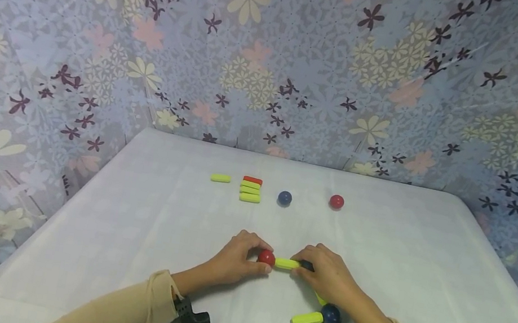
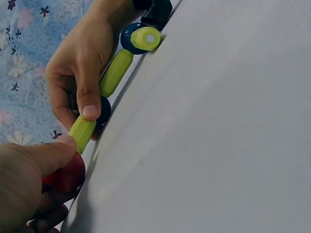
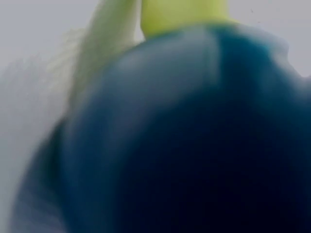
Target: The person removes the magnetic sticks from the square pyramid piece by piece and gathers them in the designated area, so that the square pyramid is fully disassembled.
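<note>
My left hand (image 1: 238, 259) grips a red ball (image 1: 266, 258) between thumb and fingers. A yellow-green stick (image 1: 286, 264) joins that ball to a dark blue ball (image 2: 104, 112), which my right hand (image 1: 329, 273) pinches. From this blue ball another yellow-green stick (image 2: 116, 73) runs to a second blue ball (image 1: 330, 315) beside the right wrist. One more yellow-green stick (image 1: 306, 320) juts out from the second ball. In the right wrist view a blue ball (image 3: 194, 136) fills most of the picture, blurred, with a yellow-green stick (image 3: 184, 14) behind it.
Toward the back of the white table (image 1: 168, 215) lie a lone yellow-green stick (image 1: 221, 178), a red stick (image 1: 253, 180) beside several yellow-green sticks (image 1: 249, 197), a blue ball (image 1: 285, 198) and a red ball (image 1: 337, 201). A flowered cloth (image 1: 275, 61) hangs behind.
</note>
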Demonstrator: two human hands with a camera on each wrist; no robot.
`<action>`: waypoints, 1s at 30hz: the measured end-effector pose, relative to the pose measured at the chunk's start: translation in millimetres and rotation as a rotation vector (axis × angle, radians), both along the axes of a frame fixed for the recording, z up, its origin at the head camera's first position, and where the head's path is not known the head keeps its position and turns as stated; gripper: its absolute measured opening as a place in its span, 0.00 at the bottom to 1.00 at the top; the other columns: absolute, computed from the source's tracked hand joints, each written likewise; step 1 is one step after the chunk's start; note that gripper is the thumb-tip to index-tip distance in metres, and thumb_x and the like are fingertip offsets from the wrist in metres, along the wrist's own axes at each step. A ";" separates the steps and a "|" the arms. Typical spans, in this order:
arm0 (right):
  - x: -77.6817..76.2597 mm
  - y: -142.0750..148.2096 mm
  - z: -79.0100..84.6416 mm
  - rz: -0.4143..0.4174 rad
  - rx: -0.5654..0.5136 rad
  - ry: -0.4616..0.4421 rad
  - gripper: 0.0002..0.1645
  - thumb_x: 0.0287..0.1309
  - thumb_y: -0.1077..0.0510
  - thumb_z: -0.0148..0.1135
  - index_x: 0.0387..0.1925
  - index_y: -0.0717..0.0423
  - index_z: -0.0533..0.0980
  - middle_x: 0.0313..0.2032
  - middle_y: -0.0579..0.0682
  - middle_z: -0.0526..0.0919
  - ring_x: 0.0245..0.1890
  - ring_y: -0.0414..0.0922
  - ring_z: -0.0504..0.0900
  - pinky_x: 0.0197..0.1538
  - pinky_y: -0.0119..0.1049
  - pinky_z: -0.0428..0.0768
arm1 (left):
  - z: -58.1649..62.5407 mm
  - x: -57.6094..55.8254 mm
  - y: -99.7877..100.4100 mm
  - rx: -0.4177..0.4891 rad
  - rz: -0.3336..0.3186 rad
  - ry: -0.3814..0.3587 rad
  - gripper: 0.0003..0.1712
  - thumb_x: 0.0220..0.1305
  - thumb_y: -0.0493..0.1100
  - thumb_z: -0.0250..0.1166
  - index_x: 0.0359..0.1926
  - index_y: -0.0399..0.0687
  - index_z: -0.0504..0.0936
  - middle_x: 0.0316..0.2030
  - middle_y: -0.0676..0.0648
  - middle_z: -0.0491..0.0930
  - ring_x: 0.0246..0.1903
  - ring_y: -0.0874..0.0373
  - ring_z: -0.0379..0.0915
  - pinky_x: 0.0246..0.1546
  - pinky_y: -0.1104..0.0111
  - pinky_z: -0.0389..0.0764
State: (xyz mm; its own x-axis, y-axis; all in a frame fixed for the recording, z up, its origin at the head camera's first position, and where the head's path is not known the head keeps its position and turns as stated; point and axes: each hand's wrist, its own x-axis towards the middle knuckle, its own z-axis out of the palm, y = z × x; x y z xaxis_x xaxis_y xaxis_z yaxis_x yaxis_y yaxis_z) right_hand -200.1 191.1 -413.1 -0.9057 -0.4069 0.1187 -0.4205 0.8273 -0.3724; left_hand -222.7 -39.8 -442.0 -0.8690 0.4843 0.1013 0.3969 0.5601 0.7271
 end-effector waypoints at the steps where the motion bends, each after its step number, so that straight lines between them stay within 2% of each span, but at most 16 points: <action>1: 0.1 0.4 -0.1 0.003 0.000 0.001 0.12 0.50 0.52 0.68 0.39 0.45 0.82 0.35 0.38 0.83 0.36 0.35 0.74 0.40 0.32 0.74 | 0.2 0.0 0.2 0.001 -0.001 -0.008 0.20 0.53 0.52 0.70 0.48 0.56 0.81 0.42 0.57 0.80 0.44 0.63 0.65 0.47 0.69 0.67; 10: 0.5 5.6 -0.2 0.010 -0.007 0.010 0.11 0.50 0.54 0.68 0.39 0.45 0.82 0.35 0.38 0.83 0.37 0.36 0.76 0.42 0.35 0.75 | 1.1 -1.6 -3.0 0.056 -0.016 -0.038 0.21 0.54 0.52 0.69 0.49 0.54 0.81 0.42 0.57 0.79 0.45 0.63 0.67 0.49 0.68 0.69; 18: 0.4 9.2 -0.3 0.022 -0.011 0.008 0.11 0.50 0.54 0.68 0.39 0.45 0.82 0.35 0.38 0.83 0.37 0.36 0.75 0.42 0.35 0.75 | 3.0 -7.0 -2.2 0.110 0.009 -0.103 0.23 0.54 0.53 0.68 0.52 0.55 0.79 0.45 0.56 0.78 0.50 0.60 0.68 0.54 0.60 0.69; 22: -0.1 8.3 -0.8 0.031 -0.002 0.017 0.11 0.49 0.53 0.69 0.39 0.45 0.82 0.35 0.38 0.83 0.37 0.35 0.75 0.42 0.34 0.75 | 13.1 -24.7 9.2 0.111 0.033 -0.074 0.24 0.55 0.52 0.68 0.54 0.56 0.78 0.47 0.54 0.78 0.50 0.58 0.68 0.53 0.60 0.70; 27: -1.0 7.7 -1.1 0.064 -0.005 0.038 0.11 0.49 0.54 0.69 0.38 0.45 0.82 0.34 0.37 0.83 0.37 0.36 0.75 0.41 0.34 0.75 | 31.4 -61.8 37.4 0.074 0.033 0.035 0.25 0.57 0.52 0.67 0.56 0.54 0.77 0.51 0.52 0.78 0.53 0.54 0.68 0.54 0.61 0.70; 30: -1.0 7.3 -1.3 0.071 -0.002 0.041 0.11 0.49 0.54 0.69 0.38 0.45 0.82 0.34 0.37 0.82 0.36 0.35 0.75 0.40 0.33 0.75 | 36.9 -85.6 54.6 -0.008 0.048 0.115 0.25 0.56 0.55 0.66 0.55 0.56 0.78 0.50 0.53 0.79 0.53 0.54 0.68 0.53 0.62 0.68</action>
